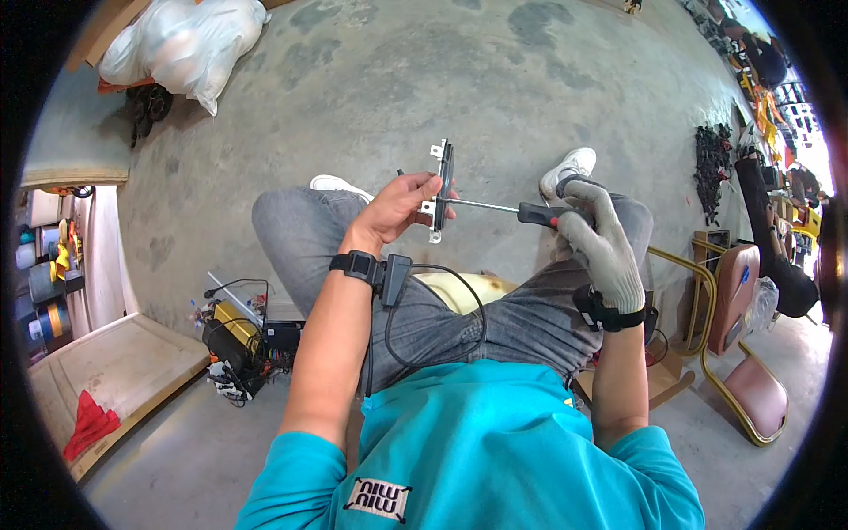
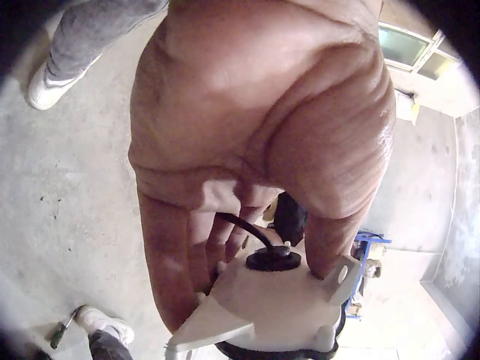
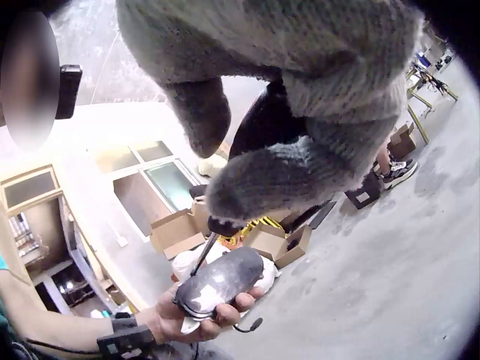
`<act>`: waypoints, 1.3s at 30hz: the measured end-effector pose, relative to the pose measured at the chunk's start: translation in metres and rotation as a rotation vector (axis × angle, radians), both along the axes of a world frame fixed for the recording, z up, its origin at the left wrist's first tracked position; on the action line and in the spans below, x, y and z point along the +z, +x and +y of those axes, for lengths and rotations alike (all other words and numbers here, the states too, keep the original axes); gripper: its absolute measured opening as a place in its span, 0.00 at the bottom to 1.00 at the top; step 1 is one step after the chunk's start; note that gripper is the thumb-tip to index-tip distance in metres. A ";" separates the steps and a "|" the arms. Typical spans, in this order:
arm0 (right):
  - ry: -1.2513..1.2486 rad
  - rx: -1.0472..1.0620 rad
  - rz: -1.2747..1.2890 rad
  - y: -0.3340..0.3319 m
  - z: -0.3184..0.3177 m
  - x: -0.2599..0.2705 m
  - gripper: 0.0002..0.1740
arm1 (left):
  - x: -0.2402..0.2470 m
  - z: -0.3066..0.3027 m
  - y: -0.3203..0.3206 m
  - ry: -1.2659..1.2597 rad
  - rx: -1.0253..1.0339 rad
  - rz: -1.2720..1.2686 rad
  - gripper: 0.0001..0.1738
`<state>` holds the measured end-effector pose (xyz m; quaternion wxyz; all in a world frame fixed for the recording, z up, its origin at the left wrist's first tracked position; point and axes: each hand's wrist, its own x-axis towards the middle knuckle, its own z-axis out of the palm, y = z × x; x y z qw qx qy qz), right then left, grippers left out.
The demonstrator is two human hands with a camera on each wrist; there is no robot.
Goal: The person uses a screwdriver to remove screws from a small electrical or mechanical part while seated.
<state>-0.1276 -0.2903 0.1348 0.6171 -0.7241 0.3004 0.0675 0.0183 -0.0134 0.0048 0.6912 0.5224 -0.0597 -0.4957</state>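
My bare left hand grips an oval part with a dark glossy front and a white back with mounting tabs, held upright above the knees. In the left wrist view, a thin black cable leaves the white back through a black rubber grommet. My gloved right hand holds a screwdriver by its black and red handle. The metal shaft points left, its end overlapping the part beside the left fingers. The right wrist view shows the glossy dark front; the tip is hidden behind it.
A pale yellow seat shows between the thighs. Left of the legs stands a wired yellow-and-black device, near a wooden board with a red cloth. A gold-framed chair stands right; white bags lie far left.
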 end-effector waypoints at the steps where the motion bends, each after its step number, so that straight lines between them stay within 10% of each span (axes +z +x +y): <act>1: -0.032 0.030 -0.059 -0.002 0.003 0.000 0.26 | -0.002 0.000 0.000 -0.004 0.008 0.011 0.38; 39: -0.065 0.080 -0.135 -0.001 0.003 0.006 0.24 | -0.005 -0.001 0.001 0.028 0.011 0.023 0.36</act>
